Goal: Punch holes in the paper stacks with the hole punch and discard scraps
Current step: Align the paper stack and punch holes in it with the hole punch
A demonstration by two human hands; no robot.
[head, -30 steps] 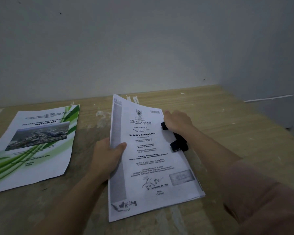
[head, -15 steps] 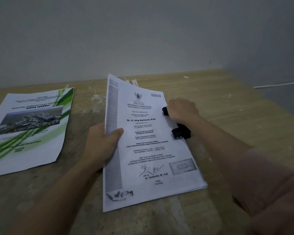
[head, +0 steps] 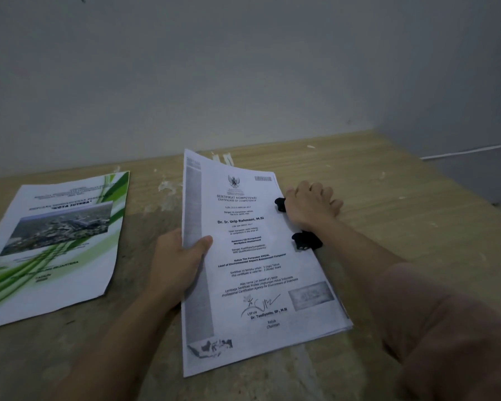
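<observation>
The punching step is in hand: the right hand (head: 311, 208) presses closed over the black hole punch (head: 305, 241) at the certificate stack's (head: 258, 256) right edge, on the bench (head: 388, 198). The left hand (head: 177, 264) grips the stack's raised left edge, thumb on top. Next, judging by this, comes a firm downward squeeze with the sheets held square, then freeing them; a second stack (head: 52, 241) lies well apart, at the left.

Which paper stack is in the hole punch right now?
The certificate stack, under the black hole punch with both hands on it; the green-cover stack lies apart, untouched.

A pale wood-grain counter (head: 388, 198) runs up to a plain grey wall, its top flecked with whitish smears. A green-and-white report (head: 52, 244) lies flat on its left part. Near the middle a certificate stack (head: 258, 270) rests on it, with a black hole punch (head: 305, 241) at its right edge.
</observation>
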